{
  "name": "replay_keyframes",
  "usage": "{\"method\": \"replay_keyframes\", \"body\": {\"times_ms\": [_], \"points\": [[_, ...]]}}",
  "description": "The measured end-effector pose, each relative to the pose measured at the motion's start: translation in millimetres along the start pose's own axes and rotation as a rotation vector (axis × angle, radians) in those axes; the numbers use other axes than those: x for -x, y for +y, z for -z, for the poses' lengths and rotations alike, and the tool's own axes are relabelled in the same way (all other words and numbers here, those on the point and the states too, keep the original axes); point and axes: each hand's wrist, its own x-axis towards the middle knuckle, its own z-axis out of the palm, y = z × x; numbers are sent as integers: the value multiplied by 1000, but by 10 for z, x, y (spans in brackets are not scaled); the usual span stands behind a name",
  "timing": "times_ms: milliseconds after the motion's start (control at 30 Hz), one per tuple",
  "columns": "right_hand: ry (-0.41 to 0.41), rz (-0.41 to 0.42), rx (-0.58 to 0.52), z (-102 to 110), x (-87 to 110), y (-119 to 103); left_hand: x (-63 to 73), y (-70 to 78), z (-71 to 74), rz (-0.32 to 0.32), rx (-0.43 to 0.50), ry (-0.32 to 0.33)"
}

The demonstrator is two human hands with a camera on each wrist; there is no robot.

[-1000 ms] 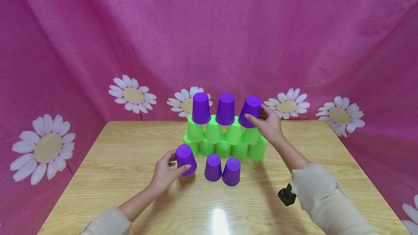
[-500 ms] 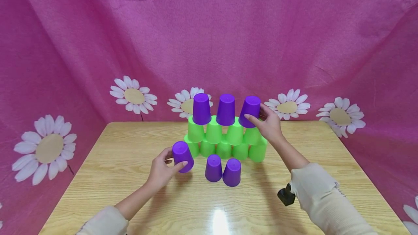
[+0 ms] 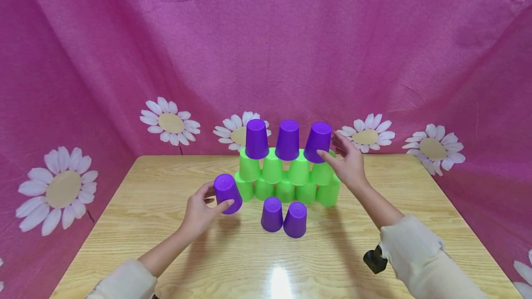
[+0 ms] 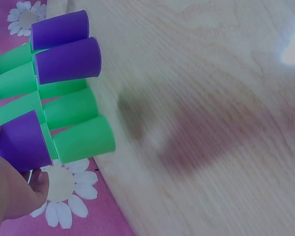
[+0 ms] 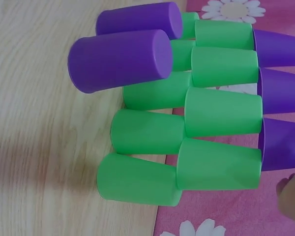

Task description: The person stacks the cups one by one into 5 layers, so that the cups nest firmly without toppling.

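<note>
My left hand [image 3: 198, 210] grips an upside-down purple cup [image 3: 227, 194], thumb on the near side, tilted and held over the table; the left wrist view shows that cup [image 4: 22, 140] too. Green cups [image 3: 272, 165] stand upside down in two stacked rows, several in each. Along their top sit three purple cups: a left one [image 3: 256, 139], a middle one [image 3: 287, 140] and a right one [image 3: 317, 142]. My right hand [image 3: 350, 163] is beside the right one, fingers spread and thumb tip at its edge. In the right wrist view, the fingers [image 5: 290, 199] show just past that cup [image 5: 284, 145].
Two more purple cups, one [image 3: 272, 214] and another [image 3: 295, 219], stand upside down side by side in front of the stack. The wooden table [image 3: 166, 183] ends at a pink daisy cloth [image 3: 266, 50] behind. A small black object [image 3: 375, 260] is at my right sleeve.
My left hand has carried its cup leftward and slightly upward, away from the two standing cups. My right hand has loosened from the top right cup and drawn a little right.
</note>
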Motion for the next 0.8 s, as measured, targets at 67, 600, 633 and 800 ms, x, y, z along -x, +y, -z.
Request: {"method": "replay_keyframes", "body": {"times_ms": [67, 600, 633, 800], "points": [[21, 18, -3, 4, 38, 1, -7, 21, 15, -3, 1, 3], [96, 38, -6, 75, 391, 53, -126, 231, 223, -3, -31, -26], [97, 39, -8, 74, 412, 66, -133, 247, 235, 0, -29, -26], [93, 19, -1, 55, 506, 147, -168, 298, 279, 18, -28, -40]]}}
